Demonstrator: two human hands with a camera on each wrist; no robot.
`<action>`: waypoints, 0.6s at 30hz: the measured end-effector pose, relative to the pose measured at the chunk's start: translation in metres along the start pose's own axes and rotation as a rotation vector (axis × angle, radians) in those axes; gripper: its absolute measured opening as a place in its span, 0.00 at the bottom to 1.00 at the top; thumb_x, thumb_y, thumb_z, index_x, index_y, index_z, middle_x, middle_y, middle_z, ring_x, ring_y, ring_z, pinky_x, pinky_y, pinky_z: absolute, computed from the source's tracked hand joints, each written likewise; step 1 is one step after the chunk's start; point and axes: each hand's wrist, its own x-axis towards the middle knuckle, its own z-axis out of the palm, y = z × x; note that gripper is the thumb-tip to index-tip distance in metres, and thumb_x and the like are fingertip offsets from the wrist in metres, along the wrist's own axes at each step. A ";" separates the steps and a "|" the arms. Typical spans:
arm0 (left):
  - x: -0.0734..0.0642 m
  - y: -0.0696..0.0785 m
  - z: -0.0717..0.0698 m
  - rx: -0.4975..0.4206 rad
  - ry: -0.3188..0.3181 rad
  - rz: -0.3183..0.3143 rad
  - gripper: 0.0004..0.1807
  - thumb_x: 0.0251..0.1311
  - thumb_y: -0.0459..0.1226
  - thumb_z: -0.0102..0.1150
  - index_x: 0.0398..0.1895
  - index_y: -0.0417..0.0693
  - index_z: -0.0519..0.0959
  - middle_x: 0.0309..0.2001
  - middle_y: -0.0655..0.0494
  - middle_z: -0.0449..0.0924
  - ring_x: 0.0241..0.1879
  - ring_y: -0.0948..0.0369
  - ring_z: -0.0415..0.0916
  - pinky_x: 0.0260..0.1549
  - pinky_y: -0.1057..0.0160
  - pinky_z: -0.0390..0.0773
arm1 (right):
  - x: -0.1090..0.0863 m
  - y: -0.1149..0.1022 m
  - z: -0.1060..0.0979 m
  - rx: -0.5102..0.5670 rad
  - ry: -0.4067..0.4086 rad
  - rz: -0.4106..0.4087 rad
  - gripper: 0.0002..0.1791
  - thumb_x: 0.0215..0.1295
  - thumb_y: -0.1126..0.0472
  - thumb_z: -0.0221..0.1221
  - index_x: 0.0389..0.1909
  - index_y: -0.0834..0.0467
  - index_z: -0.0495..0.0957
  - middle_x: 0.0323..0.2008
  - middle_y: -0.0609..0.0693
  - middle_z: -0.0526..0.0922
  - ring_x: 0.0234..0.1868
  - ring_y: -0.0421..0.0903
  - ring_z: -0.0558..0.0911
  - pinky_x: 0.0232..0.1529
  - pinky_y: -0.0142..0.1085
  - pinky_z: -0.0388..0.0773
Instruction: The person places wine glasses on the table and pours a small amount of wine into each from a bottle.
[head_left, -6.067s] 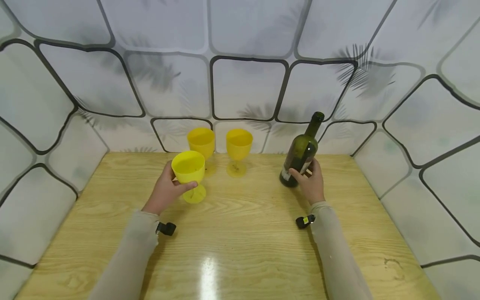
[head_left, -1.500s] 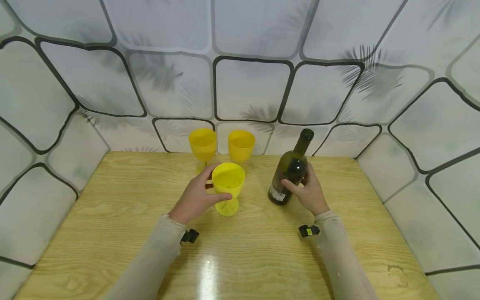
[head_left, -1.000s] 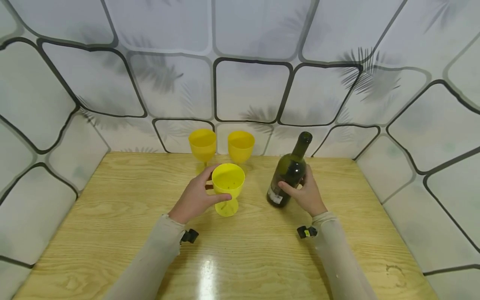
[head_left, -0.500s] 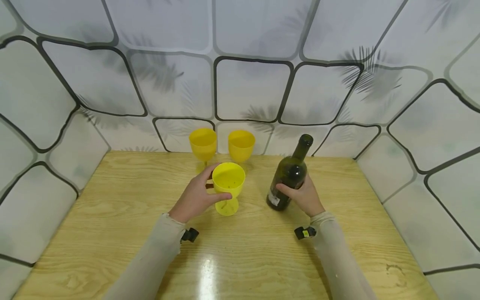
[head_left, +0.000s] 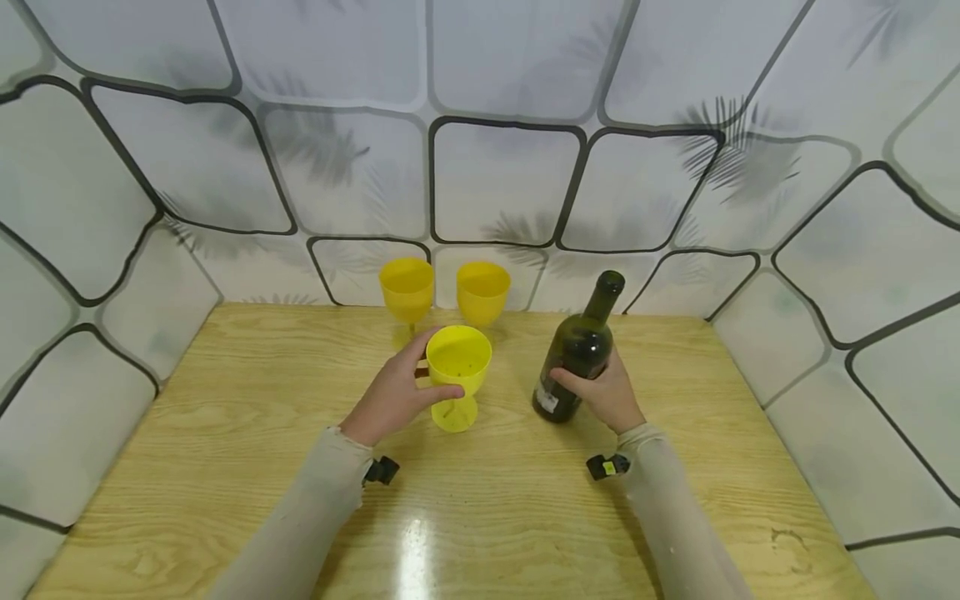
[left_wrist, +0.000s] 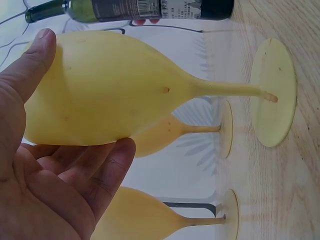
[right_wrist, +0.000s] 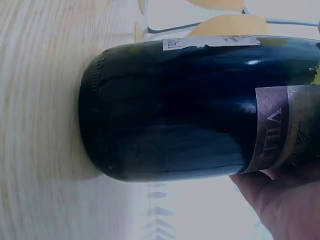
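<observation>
My left hand (head_left: 392,396) holds a yellow plastic goblet (head_left: 459,354) by its bowl, thumb on the near side and fingers curled behind. The goblet stands upright, its foot (left_wrist: 274,95) at the tabletop. A few small dark specks show inside the bowl. To its right, my right hand (head_left: 606,393) grips a dark green wine bottle (head_left: 581,346) around its lower body. The bottle has an open mouth and is near upright, its base at the table; the right wrist view shows its label (right_wrist: 272,127). I cannot tell whether it holds liquid.
Two more yellow goblets stand behind the held one, near the back wall: a left one (head_left: 407,287) and a right one (head_left: 483,292). White patterned walls (head_left: 506,179) enclose the wooden table (head_left: 480,517) at the back and both sides.
Since the oldest frame, the left hand has brought its goblet right and slightly nearer. The right hand has brought the bottle left and nearer. In the last half second both barely move.
</observation>
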 end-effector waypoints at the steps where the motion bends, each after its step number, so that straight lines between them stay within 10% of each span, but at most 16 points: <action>1: 0.000 0.000 0.000 0.000 -0.003 0.004 0.45 0.58 0.49 0.76 0.77 0.63 0.63 0.66 0.64 0.73 0.65 0.58 0.71 0.64 0.48 0.75 | 0.000 0.000 0.001 -0.001 0.003 -0.005 0.43 0.60 0.65 0.74 0.73 0.57 0.63 0.63 0.56 0.77 0.61 0.46 0.78 0.65 0.45 0.74; 18: -0.002 0.000 0.000 -0.024 0.006 0.015 0.46 0.57 0.51 0.76 0.77 0.62 0.64 0.66 0.62 0.74 0.63 0.57 0.73 0.63 0.49 0.76 | -0.004 -0.004 0.003 -0.063 0.044 -0.021 0.43 0.59 0.62 0.75 0.73 0.58 0.63 0.62 0.58 0.78 0.61 0.53 0.78 0.64 0.50 0.74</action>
